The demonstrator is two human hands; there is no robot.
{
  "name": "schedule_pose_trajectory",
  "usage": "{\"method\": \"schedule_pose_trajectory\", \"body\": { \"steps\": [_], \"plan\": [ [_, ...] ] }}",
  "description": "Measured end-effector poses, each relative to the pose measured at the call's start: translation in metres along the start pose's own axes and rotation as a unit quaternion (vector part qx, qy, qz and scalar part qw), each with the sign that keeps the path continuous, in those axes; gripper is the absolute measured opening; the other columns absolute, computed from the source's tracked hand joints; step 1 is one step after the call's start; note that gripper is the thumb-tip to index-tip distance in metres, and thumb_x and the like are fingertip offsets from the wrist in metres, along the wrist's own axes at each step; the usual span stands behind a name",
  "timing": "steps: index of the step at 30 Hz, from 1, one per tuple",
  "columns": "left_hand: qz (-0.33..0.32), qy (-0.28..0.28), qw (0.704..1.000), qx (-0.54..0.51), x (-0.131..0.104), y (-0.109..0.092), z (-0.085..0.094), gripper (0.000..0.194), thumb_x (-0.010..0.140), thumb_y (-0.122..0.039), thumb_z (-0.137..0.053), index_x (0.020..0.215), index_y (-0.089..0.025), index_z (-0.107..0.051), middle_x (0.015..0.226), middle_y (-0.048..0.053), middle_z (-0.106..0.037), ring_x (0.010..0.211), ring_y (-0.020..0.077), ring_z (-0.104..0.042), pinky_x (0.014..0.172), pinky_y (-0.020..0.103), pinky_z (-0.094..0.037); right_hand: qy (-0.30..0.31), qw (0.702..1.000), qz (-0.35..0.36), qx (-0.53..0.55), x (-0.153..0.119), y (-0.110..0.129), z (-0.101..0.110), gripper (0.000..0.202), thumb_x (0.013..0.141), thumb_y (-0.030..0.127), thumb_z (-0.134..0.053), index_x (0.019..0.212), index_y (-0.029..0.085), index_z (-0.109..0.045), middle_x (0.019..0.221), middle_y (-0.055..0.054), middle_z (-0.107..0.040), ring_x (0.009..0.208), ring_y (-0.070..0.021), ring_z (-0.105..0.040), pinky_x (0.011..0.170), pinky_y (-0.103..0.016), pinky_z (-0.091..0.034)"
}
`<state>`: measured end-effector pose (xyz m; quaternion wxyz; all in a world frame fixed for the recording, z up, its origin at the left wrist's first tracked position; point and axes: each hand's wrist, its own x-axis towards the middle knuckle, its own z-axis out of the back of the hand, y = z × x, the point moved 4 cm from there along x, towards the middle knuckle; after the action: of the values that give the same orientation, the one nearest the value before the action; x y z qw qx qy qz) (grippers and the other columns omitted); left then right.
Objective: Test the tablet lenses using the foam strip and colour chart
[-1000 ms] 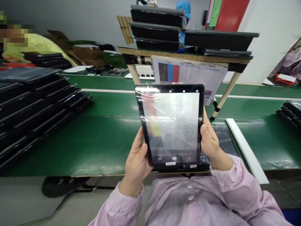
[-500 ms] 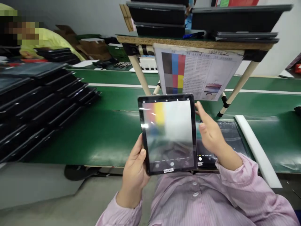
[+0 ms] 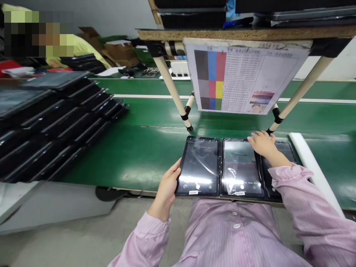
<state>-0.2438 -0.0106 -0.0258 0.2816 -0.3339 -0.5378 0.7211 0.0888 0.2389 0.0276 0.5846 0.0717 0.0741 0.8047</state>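
I have the left tablet [image 3: 198, 159] lying flat on the green worktop [image 3: 133, 148], at its near edge: dark glass, black bezel, clear film throwing glare, camera icons lit and a white label at the bottom. My left hand [image 3: 167, 187] grips its left side, thumb on top. My right hand [image 3: 264, 144], fingers loosely spread, is over the upper right corner of the middle tablet [image 3: 240, 159], whose screen is paler; I cannot tell whether it presses there. The right tablet [image 3: 289, 149] is partly under that forearm, a white foam strip [image 3: 314, 170] beside it.

At the back I see a cardboard box [image 3: 122, 53], contents hidden.

Stacked black tablets [image 3: 55, 122] fill the left side. Ahead, a raised shelf [image 3: 244, 36] stands on pale legs, a printed colour chart [image 3: 236, 78] hanging from its front.
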Motion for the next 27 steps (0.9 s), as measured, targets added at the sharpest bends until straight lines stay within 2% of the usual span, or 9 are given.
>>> {"method": "schedule_pose_trajectory", "body": {
  "steps": [3, 5, 9, 12, 14, 17, 20, 23, 27],
  "plan": [
    [-0.099, -0.040, 0.985, 0.133, 0.003, -0.022, 0.002, 0.050, 0.084, -0.043, -0.069, 0.127, -0.019, -0.079, 0.143, 0.018, -0.067, 0.142, 0.0393, -0.055, 0.127, 0.062, -0.032, -0.020, 1.000, 0.018, 0.000, -0.005, 0.015, 0.004, 0.053, 0.109, 0.043, -0.034, 0.143, 0.021, -0.067, 0.159, -0.016, -0.058, 0.154, -0.0367, -0.040, 0.125, -0.071, -0.022],
    [-0.169, -0.017, 0.961, 0.219, 0.008, -0.044, -0.014, 0.042, 0.086, -0.036, -0.070, 0.124, -0.020, -0.080, 0.151, 0.018, -0.060, 0.148, 0.0392, -0.046, 0.132, 0.062, -0.022, -0.019, 0.999, 0.038, 0.000, -0.009, 0.026, 0.006, 0.053, 0.109, 0.045, -0.034, 0.141, 0.023, -0.069, 0.158, -0.013, -0.060, 0.153, -0.0350, -0.042, 0.126, -0.068, -0.021],
    [-0.272, 0.122, 0.887, 0.353, 0.029, -0.084, -0.090, 0.026, 0.093, -0.026, -0.066, 0.112, -0.025, -0.083, 0.143, 0.011, -0.065, 0.142, 0.0306, -0.053, 0.129, 0.048, -0.034, 0.001, 0.999, 0.039, -0.009, -0.017, 0.035, 0.006, 0.052, 0.109, 0.045, -0.037, 0.136, 0.020, -0.073, 0.155, -0.014, -0.062, 0.151, -0.0364, -0.044, 0.126, -0.069, -0.019],
    [-0.297, 0.192, 0.825, 0.440, 0.048, -0.099, -0.145, 0.021, 0.094, -0.018, -0.064, 0.103, -0.022, -0.083, 0.139, 0.011, -0.067, 0.136, 0.0310, -0.059, 0.122, 0.048, -0.043, 0.008, 1.000, 0.020, -0.003, -0.023, 0.028, 0.007, 0.050, 0.109, 0.043, -0.037, 0.135, 0.021, -0.073, 0.153, -0.014, -0.064, 0.149, -0.0358, -0.046, 0.125, -0.069, -0.020],
    [-0.293, 0.221, 0.790, 0.490, 0.058, -0.101, -0.167, 0.014, 0.095, -0.018, -0.067, 0.100, -0.019, -0.080, 0.132, 0.011, -0.070, 0.127, 0.0307, -0.064, 0.115, 0.051, -0.049, 0.010, 1.000, 0.012, 0.003, -0.027, 0.019, 0.010, 0.049, 0.109, 0.043, -0.038, 0.136, 0.022, -0.073, 0.152, -0.013, -0.064, 0.148, -0.0348, -0.048, 0.126, -0.068, -0.021],
    [-0.278, 0.252, 0.757, 0.535, 0.067, -0.099, -0.181, 0.018, 0.099, -0.030, -0.072, 0.112, -0.017, -0.074, 0.128, 0.010, -0.070, 0.119, 0.0271, -0.067, 0.105, 0.052, -0.056, 0.015, 1.000, 0.003, 0.009, -0.032, 0.005, 0.015, 0.049, 0.110, 0.043, -0.037, 0.136, 0.023, -0.073, 0.152, -0.012, -0.065, 0.147, -0.0343, -0.048, 0.126, -0.067, -0.019],
    [-0.263, 0.266, 0.758, 0.535, 0.073, -0.099, -0.187, 0.027, 0.099, -0.036, -0.073, 0.119, -0.018, -0.070, 0.131, 0.010, -0.068, 0.119, 0.0266, -0.066, 0.104, 0.052, -0.056, 0.023, 1.000, -0.003, 0.011, -0.029, -0.004, 0.017, 0.049, 0.110, 0.043, -0.037, 0.137, 0.022, -0.073, 0.153, -0.012, -0.064, 0.149, -0.0344, -0.046, 0.128, -0.066, -0.015],
    [-0.248, 0.269, 0.791, 0.491, 0.071, -0.105, -0.184, 0.019, 0.096, -0.027, -0.073, 0.111, -0.015, -0.072, 0.132, 0.013, -0.066, 0.122, 0.0293, -0.065, 0.109, 0.054, -0.052, 0.038, 0.999, -0.002, 0.015, -0.016, -0.006, 0.013, 0.048, 0.110, 0.043, -0.039, 0.136, 0.022, -0.073, 0.153, -0.013, -0.063, 0.149, -0.0338, -0.045, 0.128, -0.066, -0.013],
    [-0.221, 0.258, 0.864, 0.371, 0.018, -0.104, -0.144, 0.023, 0.095, -0.022, -0.062, 0.114, -0.017, -0.074, 0.141, 0.017, -0.058, 0.137, 0.0336, -0.057, 0.121, 0.051, -0.042, 0.069, 0.997, -0.010, 0.029, 0.007, -0.007, -0.001, 0.045, 0.107, 0.042, -0.046, 0.113, 0.017, -0.082, 0.151, -0.018, -0.064, 0.150, -0.0393, -0.044, 0.126, -0.070, -0.014]
  ]
}}
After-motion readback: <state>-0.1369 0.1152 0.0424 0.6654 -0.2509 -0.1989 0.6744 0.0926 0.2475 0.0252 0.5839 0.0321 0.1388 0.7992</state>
